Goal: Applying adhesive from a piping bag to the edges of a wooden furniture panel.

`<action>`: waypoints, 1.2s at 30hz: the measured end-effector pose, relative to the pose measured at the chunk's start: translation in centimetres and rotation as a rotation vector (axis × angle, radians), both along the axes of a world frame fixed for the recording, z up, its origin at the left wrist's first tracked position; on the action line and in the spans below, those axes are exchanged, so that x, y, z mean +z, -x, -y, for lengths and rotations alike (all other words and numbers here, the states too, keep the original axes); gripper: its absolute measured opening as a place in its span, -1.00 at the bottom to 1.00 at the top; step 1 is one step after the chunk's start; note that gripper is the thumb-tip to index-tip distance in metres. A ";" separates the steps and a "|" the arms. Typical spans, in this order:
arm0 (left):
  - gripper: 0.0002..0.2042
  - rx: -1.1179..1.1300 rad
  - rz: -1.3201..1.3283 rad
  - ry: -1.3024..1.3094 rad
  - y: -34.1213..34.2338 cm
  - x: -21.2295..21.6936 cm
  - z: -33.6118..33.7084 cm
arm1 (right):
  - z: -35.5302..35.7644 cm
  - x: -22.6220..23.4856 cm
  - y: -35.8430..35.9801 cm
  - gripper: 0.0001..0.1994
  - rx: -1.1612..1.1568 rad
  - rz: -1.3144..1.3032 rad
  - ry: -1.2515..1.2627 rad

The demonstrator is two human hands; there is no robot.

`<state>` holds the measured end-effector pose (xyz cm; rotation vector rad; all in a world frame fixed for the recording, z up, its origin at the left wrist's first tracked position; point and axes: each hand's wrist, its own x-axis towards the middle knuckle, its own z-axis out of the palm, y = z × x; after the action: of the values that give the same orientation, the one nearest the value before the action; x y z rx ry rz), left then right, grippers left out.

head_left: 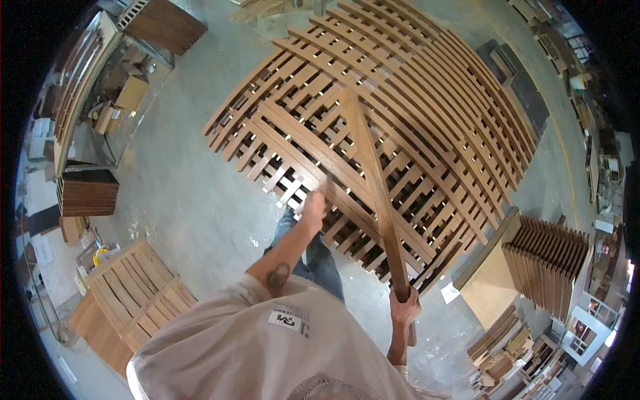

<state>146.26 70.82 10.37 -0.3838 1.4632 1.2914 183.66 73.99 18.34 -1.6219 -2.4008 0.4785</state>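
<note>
The right hand (pixel 405 308) sits at about five o'clock in the head view, fingers wrapped tight around the near end of a long wooden slat (pixel 375 180). The slat's long axis runs from that grip up toward twelve o'clock, leaning slightly to eleven, so its far end points away from the person and lies over the middle of the slatted wooden panels (pixel 427 120). A short stub of the slat pokes out below the fist toward six o'clock. The left hand (pixel 313 203) is stretched forward near the centre of the view, at about the ten o'clock side of the right hand and well apart from it; it is at the near edge of the panels, and it is blurred, so whether its fingers are spread or curled on anything cannot be told. The panels spread across the concrete floor (pixel 180 180) from the centre up to twelve and two o'clock, their long rails running from eleven toward four o'clock with short cross pieces between. At three to four o'clock a stack of upright boards (pixel 548 263) stands on edge. At eight o'clock lies a wooden pallet (pixel 137 293), and at ten o'clock a pile of dark boards (pixel 88 193).
</note>
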 end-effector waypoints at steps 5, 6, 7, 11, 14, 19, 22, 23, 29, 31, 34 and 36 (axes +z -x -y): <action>-0.08 -0.047 0.051 -0.585 -0.8 5.9 -4.3 | -2.6 0.5 1.7 -0.57 0.051 0.047 -0.043; -0.13 0.004 0.094 -0.564 -0.3 6.2 -5.6 | -3.5 0.5 2.3 -0.56 0.071 0.075 -0.092; -0.19 0.052 0.137 -0.570 0.2 6.3 -6.7 | -4.4 0.5 3.0 -0.56 0.086 0.105 -0.143; -0.25 0.137 0.100 -0.380 3.3 4.1 -9.6 | -10.2 0.7 5.0 -0.49 0.308 0.086 -0.134; -0.11 0.130 0.156 -0.364 6.1 1.6 -11.0 | -14.9 0.9 5.8 -0.44 0.366 0.238 0.170; -0.42 -0.060 0.055 -0.146 7.5 -1.1 -15.4 | -21.1 -1.7 6.2 -0.47 0.395 0.560 0.216; -0.59 -0.032 -0.100 -0.041 4.2 -1.9 -18.8 | -24.0 -4.7 5.0 -0.58 0.290 0.655 0.191; -0.59 -0.090 -0.038 -0.018 3.7 -2.4 -19.6 | -24.5 -5.8 4.2 -0.59 0.261 0.690 0.151; -0.62 -0.284 -0.006 0.062 0.2 -6.7 -26.3 | -30.4 -12.4 0.0 -0.59 0.023 0.684 0.197; -0.57 -0.329 -0.075 0.055 0.1 -8.5 -27.3 | -31.8 -13.7 -0.9 -0.49 -0.038 0.587 0.185; -0.50 -0.325 -0.102 -0.067 1.1 -10.7 -25.7 | -32.1 -15.4 -2.5 -0.40 -0.203 0.264 0.081; -0.57 -0.837 -0.739 0.127 5.6 -11.5 -23.6 | -32.7 -15.7 -5.4 -0.33 -0.417 0.166 0.063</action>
<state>140.62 94.37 -1.18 0.6565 2.0017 0.6524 189.03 106.65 2.65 -2.1936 -2.0782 0.3562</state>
